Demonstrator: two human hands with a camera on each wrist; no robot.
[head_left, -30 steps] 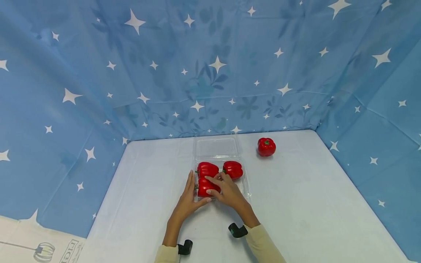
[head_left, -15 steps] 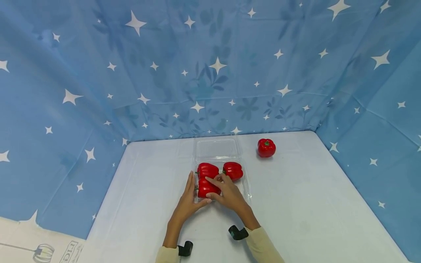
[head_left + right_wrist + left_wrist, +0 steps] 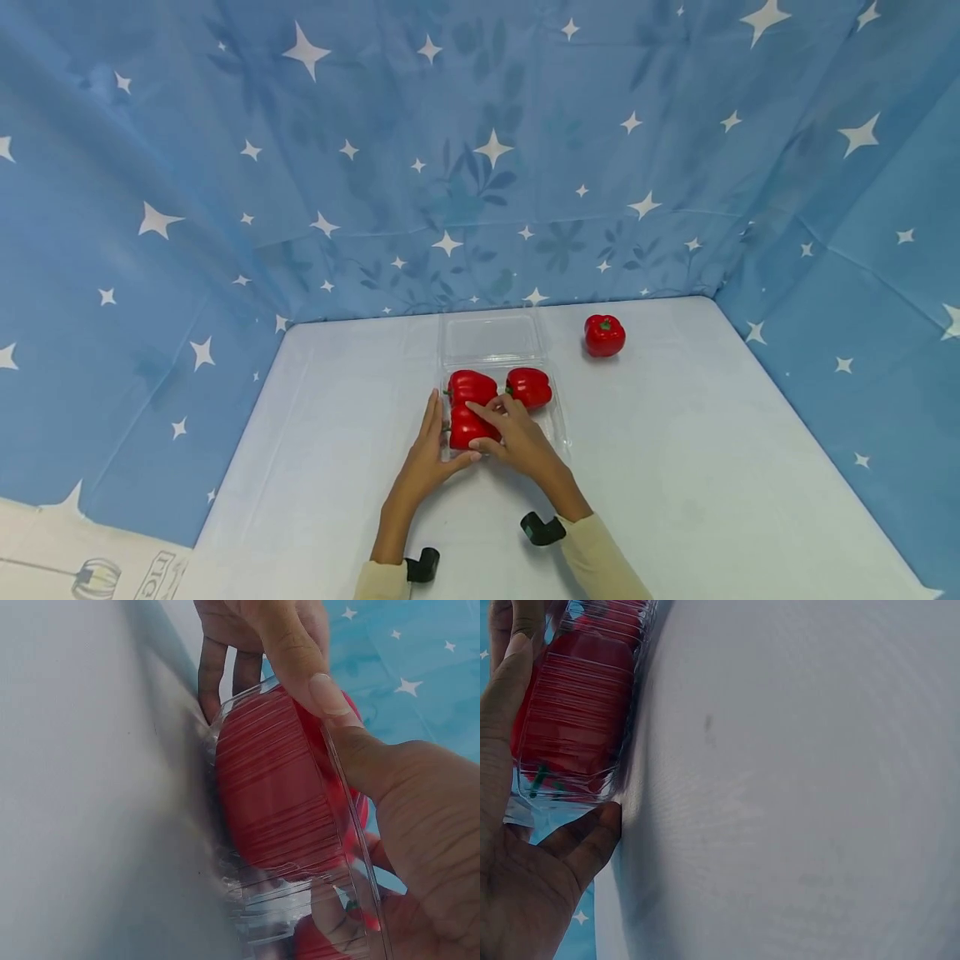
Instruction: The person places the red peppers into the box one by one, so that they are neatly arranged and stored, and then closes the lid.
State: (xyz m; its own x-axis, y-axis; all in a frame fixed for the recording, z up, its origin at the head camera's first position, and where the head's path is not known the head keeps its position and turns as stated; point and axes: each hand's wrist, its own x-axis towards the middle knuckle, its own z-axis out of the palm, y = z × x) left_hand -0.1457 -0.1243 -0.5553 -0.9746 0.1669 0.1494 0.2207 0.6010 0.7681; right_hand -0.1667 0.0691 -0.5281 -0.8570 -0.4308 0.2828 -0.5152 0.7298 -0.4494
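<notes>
White table point(image 3: 675, 467): right hand point(image 3: 525, 446) hides clear tray's point(image 3: 558, 421) near corner.

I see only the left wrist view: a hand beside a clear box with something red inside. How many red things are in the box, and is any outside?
Observer: The head view shows three red peppers in the clear box; a fourth pepper stands apart on the table, beyond the box and to its right.
Operator: Where is the other hand?
Observer: The right hand lies on the near pepper in the box, fingers over its top.
Operator: Is the box shut?
Observer: No, its lid lies open flat behind it.
</notes>
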